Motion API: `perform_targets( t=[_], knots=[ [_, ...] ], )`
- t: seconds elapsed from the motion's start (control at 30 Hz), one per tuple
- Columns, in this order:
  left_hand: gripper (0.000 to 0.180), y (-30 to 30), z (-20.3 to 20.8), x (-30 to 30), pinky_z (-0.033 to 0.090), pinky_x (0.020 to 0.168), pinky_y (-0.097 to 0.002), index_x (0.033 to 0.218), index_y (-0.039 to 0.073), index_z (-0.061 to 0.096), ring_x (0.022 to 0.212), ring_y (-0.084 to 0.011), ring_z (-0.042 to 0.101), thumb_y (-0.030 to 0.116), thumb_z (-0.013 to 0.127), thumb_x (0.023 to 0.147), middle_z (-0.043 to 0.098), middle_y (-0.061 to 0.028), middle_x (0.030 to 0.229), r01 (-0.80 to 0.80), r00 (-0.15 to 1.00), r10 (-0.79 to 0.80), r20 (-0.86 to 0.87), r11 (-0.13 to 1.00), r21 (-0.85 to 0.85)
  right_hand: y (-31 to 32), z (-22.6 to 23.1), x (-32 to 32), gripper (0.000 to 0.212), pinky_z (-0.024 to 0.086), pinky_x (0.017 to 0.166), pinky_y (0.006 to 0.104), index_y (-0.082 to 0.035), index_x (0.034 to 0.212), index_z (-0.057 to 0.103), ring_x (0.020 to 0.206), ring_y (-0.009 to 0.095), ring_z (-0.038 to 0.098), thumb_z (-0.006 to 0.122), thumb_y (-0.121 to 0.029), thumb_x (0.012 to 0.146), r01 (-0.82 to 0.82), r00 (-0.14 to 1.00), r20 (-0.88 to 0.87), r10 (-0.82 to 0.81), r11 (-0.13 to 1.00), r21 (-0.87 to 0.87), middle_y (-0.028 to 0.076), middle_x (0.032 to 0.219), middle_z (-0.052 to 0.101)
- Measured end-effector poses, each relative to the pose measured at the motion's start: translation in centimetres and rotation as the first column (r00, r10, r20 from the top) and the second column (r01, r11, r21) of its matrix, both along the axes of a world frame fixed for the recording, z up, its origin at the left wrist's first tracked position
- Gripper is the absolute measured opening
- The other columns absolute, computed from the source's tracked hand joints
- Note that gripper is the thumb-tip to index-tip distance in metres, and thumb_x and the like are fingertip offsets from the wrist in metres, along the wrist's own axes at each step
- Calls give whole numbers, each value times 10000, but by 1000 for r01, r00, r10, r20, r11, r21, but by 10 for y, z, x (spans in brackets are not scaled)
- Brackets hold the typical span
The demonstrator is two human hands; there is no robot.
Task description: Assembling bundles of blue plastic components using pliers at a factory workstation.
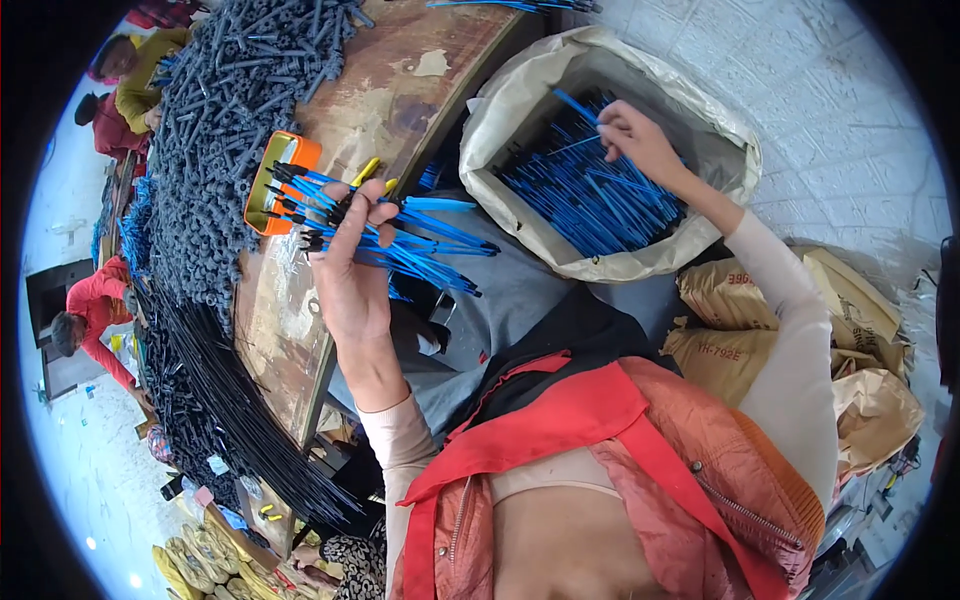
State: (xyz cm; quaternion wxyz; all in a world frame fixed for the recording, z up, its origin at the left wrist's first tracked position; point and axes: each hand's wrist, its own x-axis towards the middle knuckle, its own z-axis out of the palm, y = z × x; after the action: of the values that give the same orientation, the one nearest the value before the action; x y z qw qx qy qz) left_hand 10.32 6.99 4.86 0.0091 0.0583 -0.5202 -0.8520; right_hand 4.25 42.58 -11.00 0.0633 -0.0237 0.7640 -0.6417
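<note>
My left hand (pixel 352 255) is closed around a loose bundle of thin blue sticks with black tips (pixel 430 262), held up over the table's edge. The sticks fan out to both sides of the fingers. My right hand (pixel 635 140) reaches over an open white sack (pixel 740 150), its fingers pinched at the end of a blue stick (pixel 575 104) that points up to the left. Inside the sack lies a thick layer of similar blue sticks (pixel 590 205). Just beyond my left hand are an orange tray (pixel 258 205) and a yellow-handled tool (pixel 367 171).
A worn wooden table (pixel 365 115) carries a large heap of dark grey plastic parts (pixel 205 150) and long black rods (pixel 230 390). Brown paper sacks (pixel 725 295) stand at my right. Across the table a person in red (pixel 95 300) leans in; other people sit farther off.
</note>
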Motion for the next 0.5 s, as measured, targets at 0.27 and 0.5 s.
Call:
perform_targets(
  t=[0.27, 0.5],
  knots=[
    [248, 7, 8, 8, 463, 665, -280, 1148, 47, 549, 822, -185, 668, 11, 590, 906, 687, -167, 999, 71, 997, -72, -15, 996, -50, -3, -73, 6, 329, 515, 552, 445, 91, 996, 569, 584, 370, 641, 623, -220, 902, -383, 909, 371, 192, 736, 558, 238, 725, 640],
    [244, 12, 5, 9, 461, 680, -285, 1145, 47, 557, 822, -188, 667, 20, 595, 906, 690, -166, 996, 37, 999, -38, -20, 998, -46, -21, -117, 7, 217, 522, 709, 510, 27, 881, 567, 818, 432, 649, 603, -186, 865, -175, 974, 56, 221, 566, 805, 280, 899, 656]
  ],
)
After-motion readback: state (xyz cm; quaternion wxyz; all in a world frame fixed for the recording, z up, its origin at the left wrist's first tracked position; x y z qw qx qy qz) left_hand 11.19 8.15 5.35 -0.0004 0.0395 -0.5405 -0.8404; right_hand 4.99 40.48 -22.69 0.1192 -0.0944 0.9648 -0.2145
